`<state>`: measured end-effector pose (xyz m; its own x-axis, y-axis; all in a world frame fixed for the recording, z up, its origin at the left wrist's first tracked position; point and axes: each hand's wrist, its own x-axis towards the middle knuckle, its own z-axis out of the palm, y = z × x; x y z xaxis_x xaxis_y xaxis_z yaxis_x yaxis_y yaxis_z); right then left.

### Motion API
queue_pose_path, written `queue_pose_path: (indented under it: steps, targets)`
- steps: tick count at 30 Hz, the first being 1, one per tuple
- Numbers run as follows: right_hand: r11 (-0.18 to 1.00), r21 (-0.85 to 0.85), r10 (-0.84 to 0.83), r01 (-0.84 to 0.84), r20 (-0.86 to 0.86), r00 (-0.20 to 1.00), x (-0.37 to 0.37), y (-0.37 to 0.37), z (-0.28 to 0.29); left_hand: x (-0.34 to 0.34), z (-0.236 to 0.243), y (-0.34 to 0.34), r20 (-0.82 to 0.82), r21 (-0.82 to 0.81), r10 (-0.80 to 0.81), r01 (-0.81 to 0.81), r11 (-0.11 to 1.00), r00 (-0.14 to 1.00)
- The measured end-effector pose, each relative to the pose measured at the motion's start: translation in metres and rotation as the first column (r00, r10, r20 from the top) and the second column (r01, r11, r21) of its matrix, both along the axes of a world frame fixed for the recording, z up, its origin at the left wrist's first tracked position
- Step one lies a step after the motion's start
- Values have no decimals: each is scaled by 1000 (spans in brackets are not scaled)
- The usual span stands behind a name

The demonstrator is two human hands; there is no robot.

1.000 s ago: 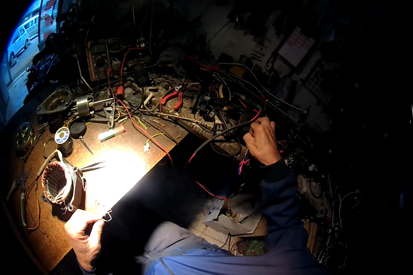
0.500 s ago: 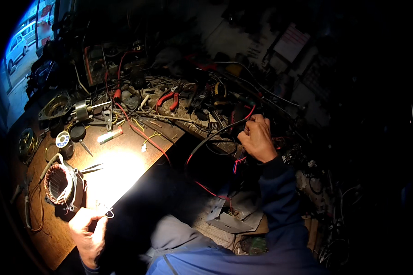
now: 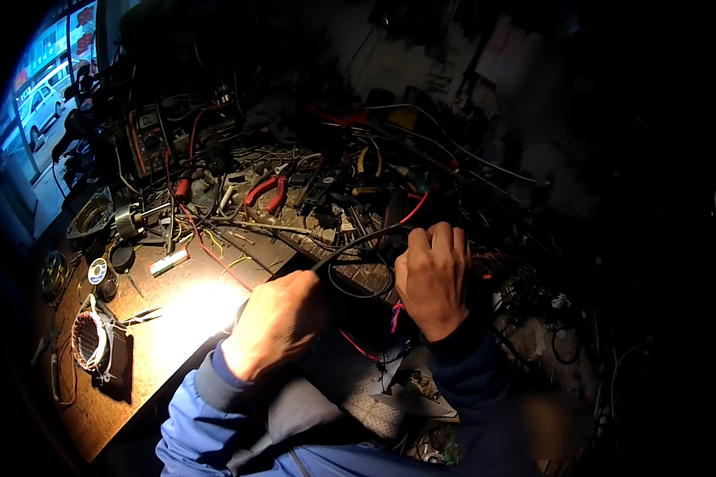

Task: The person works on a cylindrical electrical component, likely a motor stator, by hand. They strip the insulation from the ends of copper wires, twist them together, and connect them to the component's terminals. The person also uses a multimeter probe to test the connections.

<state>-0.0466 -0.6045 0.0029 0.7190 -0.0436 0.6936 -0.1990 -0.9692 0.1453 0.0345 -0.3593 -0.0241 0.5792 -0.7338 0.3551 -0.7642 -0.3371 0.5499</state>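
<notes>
While two hands [image 3: 280,318] [image 3: 434,280] curl, any grip unclear, one copper-wound stator [image 3: 94,342] stands leftward.

- multimeter [image 3: 149,141], near worktop's [image 3: 91,415] far edge: characters on screen
- spool [image 3: 97,271], near left edge: label print too small
- glass front [image 3: 84,38]: red characters

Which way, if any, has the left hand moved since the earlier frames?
Yes: the left hand has moved right and forward, away from the copper coil on the bench; earlier it was close beside that coil.
</notes>
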Motion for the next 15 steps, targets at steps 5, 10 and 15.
queue_pose_path:
  steps: [5, 10, 15]
  targets:
    - [1000, -18, 17, -16, 52, 999, 2, 8, 6, 17, -7, -61, 37, -302, -100, 106, 947, 994]
    - [966, 251, 63, -60, -5, 998, 3, 4, -1, 18, -2, -98, -184, -373, -98, 23, 928, 978]
    - [882, 450, 150, -138, 11, 989, 4, -4, 2, 34, 7, -115, -19, -346, -89, 77, 935, 996]
